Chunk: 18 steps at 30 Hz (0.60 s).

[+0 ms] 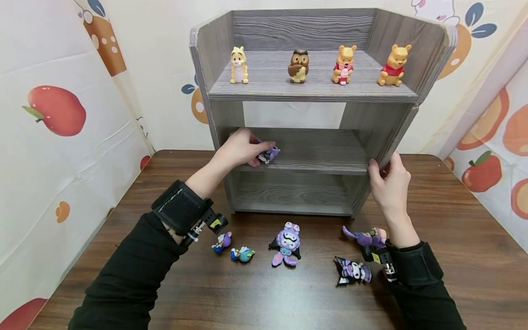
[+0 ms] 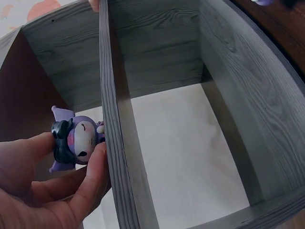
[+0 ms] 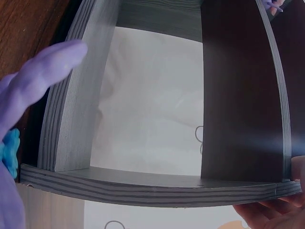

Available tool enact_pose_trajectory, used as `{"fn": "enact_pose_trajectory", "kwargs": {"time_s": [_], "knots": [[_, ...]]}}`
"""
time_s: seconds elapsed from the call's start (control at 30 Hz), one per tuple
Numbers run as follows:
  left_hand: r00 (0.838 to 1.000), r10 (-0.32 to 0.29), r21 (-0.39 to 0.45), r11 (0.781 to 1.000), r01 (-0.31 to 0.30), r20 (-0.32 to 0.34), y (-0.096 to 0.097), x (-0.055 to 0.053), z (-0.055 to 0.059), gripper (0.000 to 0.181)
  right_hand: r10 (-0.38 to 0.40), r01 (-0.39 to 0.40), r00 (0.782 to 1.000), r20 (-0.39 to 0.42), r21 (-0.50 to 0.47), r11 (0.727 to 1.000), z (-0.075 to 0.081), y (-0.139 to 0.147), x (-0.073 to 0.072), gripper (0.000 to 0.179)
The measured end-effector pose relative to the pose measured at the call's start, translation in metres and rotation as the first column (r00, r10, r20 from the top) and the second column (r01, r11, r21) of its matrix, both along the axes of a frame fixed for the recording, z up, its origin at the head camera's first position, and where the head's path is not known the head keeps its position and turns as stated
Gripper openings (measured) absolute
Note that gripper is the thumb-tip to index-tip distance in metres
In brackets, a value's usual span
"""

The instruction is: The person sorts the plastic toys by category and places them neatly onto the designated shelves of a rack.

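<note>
My left hand pinches a small purple and black figurine with a white face. In the left wrist view its base meets the front edge of the middle shelf of a grey wooden shelf unit. The thumb is at the figurine's head and the fingers curl below it. At the unit's right side panel, my right hand grips the front edge, thumb in front and fingers around the outside. In the right wrist view only part of that hand shows, at the lower right corner.
Four figurines, among them an owl, stand along the top shelf. On the brown table lie several more, including a purple one with pink feet, a black and purple one and a small teal one.
</note>
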<state>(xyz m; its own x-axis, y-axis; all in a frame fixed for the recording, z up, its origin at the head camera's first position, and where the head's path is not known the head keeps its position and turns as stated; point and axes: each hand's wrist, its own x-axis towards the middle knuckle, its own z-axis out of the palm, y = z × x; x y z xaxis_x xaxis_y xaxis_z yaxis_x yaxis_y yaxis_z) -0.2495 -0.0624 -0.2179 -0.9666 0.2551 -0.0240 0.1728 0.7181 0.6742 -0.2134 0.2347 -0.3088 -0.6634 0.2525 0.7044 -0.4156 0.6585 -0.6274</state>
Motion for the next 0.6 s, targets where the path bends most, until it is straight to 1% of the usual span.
{"fn": "enact_pose_trajectory", "kwargs": {"time_s": [0.1,0.17,0.2,0.27,0.37,0.47,0.53,0.6], "knots": [[0.998,0.005,-0.024,1.000,-0.006,-0.061,-0.001,0.000,-0.001,0.039,0.001,-0.001,1.000,-0.001,-0.001,1.000,0.000,0.000,0.000,0.025],[0.991,-0.001,-0.055,0.998,-0.007,-0.136,-0.002,0.000,-0.003,0.040,0.000,0.000,1.000,0.001,-0.001,1.000,0.000,0.000,0.000,0.025],[0.983,-0.004,-0.070,0.998,-0.008,-0.182,-0.002,0.000,-0.004,0.040,0.000,0.000,1.000,0.001,-0.002,1.000,0.000,0.000,0.000,0.026],[0.963,-0.007,-0.089,0.996,-0.018,-0.271,-0.001,0.002,-0.005,0.037,0.000,0.000,1.000,0.003,-0.005,1.000,0.000,0.000,0.001,0.026],[0.923,-0.006,-0.107,0.994,-0.038,-0.384,0.001,0.004,-0.006,0.027,0.002,-0.002,1.000,0.006,-0.009,1.000,0.000,0.000,0.001,0.026],[0.888,-0.008,-0.103,0.994,-0.044,-0.460,0.004,0.009,-0.007,0.021,0.002,-0.002,1.000,0.008,-0.010,1.000,0.000,0.000,0.000,0.026],[0.861,-0.026,-0.115,0.993,-0.038,-0.509,0.006,0.012,-0.008,0.021,0.001,-0.001,1.000,0.008,-0.008,1.000,0.000,0.000,0.000,0.025],[0.838,-0.044,-0.126,0.992,-0.030,-0.544,0.007,0.017,-0.009,0.024,-0.001,0.001,1.000,0.008,-0.006,1.000,0.000,0.000,0.000,0.025]]}}
